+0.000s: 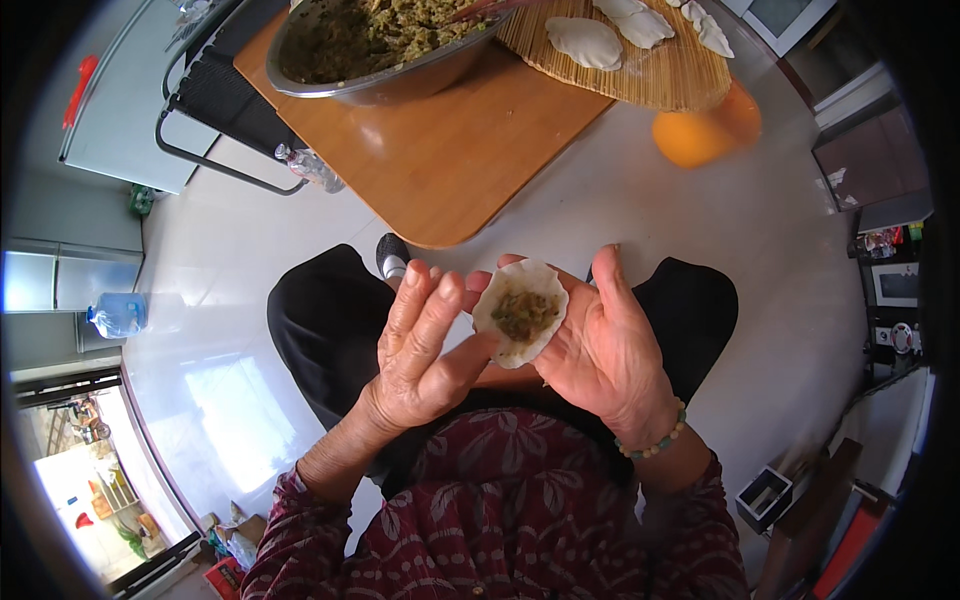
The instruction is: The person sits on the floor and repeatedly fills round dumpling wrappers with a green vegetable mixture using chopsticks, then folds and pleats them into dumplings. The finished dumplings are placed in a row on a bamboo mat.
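A round dough wrapper (486,306) with a mound of greenish-brown minced filling (526,315) on it lies on the fingers of my right hand (607,345), palm up. My left hand (424,345) is at the wrapper's left edge, its thumb touching the lower left rim and two fingers raised. Beyond the hands, a steel bowl (405,84) of the same kind of filling stands on the wooden table. To its right, several folded dumplings (585,43) rest on a round tray of woven stalks (645,81).
The wooden table's (442,172) rounded corner points towards me. An orange round object (697,131) is below the tray's edge. A black metal-framed chair (240,105) and a clear bottle (311,166) are at the table's left.
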The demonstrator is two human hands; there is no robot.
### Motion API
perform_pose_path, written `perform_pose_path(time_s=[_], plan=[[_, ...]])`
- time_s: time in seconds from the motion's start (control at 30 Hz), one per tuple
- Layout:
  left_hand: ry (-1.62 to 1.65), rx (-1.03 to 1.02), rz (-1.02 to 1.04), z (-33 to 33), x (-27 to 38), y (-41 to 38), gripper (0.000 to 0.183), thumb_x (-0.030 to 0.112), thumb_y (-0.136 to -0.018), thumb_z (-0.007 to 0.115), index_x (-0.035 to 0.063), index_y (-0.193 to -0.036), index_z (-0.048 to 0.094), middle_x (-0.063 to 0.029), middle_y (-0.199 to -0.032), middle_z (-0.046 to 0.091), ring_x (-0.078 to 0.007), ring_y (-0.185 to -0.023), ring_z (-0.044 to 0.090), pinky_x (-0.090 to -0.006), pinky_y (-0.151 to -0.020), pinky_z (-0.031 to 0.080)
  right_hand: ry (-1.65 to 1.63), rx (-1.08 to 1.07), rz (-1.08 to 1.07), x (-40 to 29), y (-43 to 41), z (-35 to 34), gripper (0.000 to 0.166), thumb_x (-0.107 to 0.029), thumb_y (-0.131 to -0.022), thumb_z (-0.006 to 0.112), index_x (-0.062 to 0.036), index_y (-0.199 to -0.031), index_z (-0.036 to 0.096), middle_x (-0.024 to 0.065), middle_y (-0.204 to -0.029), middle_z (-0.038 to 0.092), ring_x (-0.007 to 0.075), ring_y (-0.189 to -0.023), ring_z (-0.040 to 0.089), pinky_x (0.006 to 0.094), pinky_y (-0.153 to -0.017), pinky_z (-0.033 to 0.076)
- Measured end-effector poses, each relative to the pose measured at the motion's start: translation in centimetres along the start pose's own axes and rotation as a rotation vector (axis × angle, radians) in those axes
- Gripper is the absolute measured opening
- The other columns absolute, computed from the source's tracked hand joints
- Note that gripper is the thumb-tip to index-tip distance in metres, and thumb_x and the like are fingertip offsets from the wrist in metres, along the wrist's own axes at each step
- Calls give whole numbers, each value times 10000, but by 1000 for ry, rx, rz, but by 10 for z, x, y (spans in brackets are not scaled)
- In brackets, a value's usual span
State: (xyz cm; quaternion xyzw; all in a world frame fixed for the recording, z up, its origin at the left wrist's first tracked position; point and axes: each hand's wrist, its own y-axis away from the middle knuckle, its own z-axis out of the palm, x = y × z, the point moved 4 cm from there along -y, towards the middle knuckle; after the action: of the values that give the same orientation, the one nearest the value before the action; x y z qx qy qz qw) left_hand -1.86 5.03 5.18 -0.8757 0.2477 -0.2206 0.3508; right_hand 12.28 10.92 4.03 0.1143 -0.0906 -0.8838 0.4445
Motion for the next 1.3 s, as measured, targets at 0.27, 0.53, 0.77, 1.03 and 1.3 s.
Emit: perform_pose_path(time_s=[0.27,0.53,0.77,1.03,1.3], plan=[[160,-77,-53,9,12,-8,204,100,-696,769,71,-824,613,-223,-1392,383,-420,-1353,243,-470,-1053,319,387,-120,-106,3,8,-16,719,-267,-827,687,14,-1361,296,157,-1327,430,227,-1232,430,378,-1035,393],[661,-35,-543,19,3,-12,160,184,-793,728,74,-830,619,-233,-1461,268,-391,-1385,175,-499,-1023,333,857,1,-202,7,18,-14,581,-59,-859,642,10,-1351,341,90,-1226,516,145,-1115,520,279,-951,454],[702,21,-592,23,2,-10,181,110,-734,769,57,-838,632,-175,-1324,438,-305,-1274,388,-439,-1004,360,1105,-1,-225,4,17,-6,383,-36,-891,584,6,-1249,456,72,-1071,579,105,-964,577,241,-841,484],[612,-80,-580,17,2,-10,282,111,-695,781,42,-939,657,-77,-975,539,-210,-939,519,-349,-842,435,1171,-23,-339,11,15,-9,566,46,-846,595,-34,-1352,355,117,-1137,570,132,-1006,582,262,-862,481],[392,44,-326,4,-3,-17,180,11,-700,707,39,-858,624,-71,-809,576,-202,-757,551,-389,-814,446,955,-92,-347,9,7,-11,693,55,-855,577,-45,-1434,211,167,-1268,505,175,-1124,532,296,-907,487]])
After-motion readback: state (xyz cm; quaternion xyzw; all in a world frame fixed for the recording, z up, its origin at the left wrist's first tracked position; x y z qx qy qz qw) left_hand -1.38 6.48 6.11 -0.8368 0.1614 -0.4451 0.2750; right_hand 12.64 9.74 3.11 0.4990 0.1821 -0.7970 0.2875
